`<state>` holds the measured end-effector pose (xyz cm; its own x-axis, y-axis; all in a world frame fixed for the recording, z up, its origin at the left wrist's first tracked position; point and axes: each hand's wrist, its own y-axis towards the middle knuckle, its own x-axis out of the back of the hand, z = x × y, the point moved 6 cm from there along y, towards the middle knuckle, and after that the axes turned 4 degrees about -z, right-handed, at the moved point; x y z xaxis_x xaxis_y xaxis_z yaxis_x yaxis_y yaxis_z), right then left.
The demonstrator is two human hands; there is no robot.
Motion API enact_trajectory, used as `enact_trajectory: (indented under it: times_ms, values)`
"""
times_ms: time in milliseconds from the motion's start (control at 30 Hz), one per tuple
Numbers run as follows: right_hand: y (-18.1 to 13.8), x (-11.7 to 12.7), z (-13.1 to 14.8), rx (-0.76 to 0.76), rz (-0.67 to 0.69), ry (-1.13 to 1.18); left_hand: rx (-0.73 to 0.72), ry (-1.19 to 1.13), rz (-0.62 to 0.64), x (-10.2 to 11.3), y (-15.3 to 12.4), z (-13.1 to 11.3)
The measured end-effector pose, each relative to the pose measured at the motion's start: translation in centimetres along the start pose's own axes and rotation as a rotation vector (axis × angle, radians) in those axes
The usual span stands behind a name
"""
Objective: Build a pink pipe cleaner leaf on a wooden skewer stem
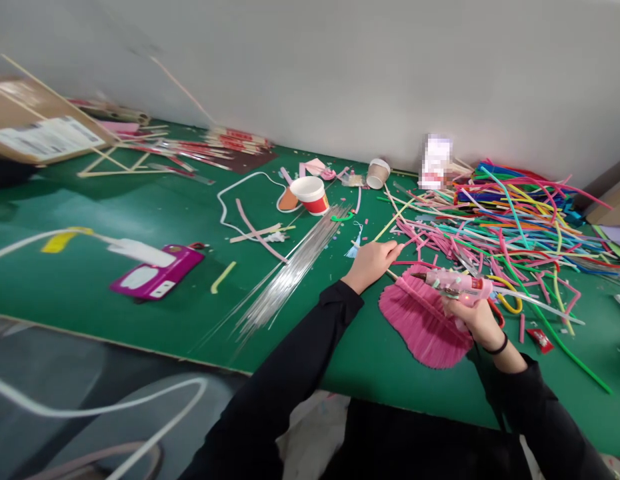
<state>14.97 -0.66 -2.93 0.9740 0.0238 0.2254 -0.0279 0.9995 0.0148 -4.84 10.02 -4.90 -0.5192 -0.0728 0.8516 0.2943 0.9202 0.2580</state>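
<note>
My right hand (475,319) is wrapped round a pink hot glue gun (463,283), its nozzle pointing left above the upper part of a pink leaf-shaped piece (424,330). The piece lies flat on the table, made of fine pink strands side by side along a midrib. A pale stem end pokes out at its upper left. My left hand (371,264) is closed in a pinch just beyond that stem, with a thin pink pipe cleaner (402,246) at the fingertips. A clear glue stick (545,304) sticks out behind the gun.
Many coloured pipe cleaners (520,213) are heaped at the right, with yellow-and-red-handled scissors (510,301) near my right hand. Left of my arm are thin clear rods (290,273), a paper cup (311,195) and a purple box (163,275). A cardboard box (45,127) stands far left.
</note>
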Motion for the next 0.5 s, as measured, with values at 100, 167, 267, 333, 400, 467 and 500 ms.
enact_trajectory:
  times_ms: [100, 167, 267, 333, 400, 467, 500]
  values:
    - [0.19, 0.63, 0.11, 0.075, -0.097, -0.107, 0.000, 0.002, 0.006, 0.00, -0.01, -0.03]
    - [0.29, 0.71, 0.11, 0.109, -0.099, -0.137, 0.001, 0.003, 0.007, -0.02, 0.00, -0.04]
    - [0.25, 0.53, 0.43, 0.197, -0.046, -0.212, 0.003, 0.002, 0.004, 0.00, -0.02, -0.05]
    - [0.12, 0.51, 0.76, 0.259, -0.027, -0.266, 0.002, 0.002, 0.003, 0.03, -0.03, -0.06]
    - [-0.01, 0.56, 0.95, 0.295, -0.021, -0.290, 0.001, 0.003, 0.004, 0.05, -0.03, -0.06]
    - [-0.09, 0.65, 0.90, 0.299, -0.032, -0.283, 0.003, 0.006, 0.007, 0.02, -0.02, -0.02]
    - [-0.11, 0.77, 0.77, 0.284, -0.056, -0.266, 0.004, 0.007, 0.008, -0.02, -0.01, 0.02]
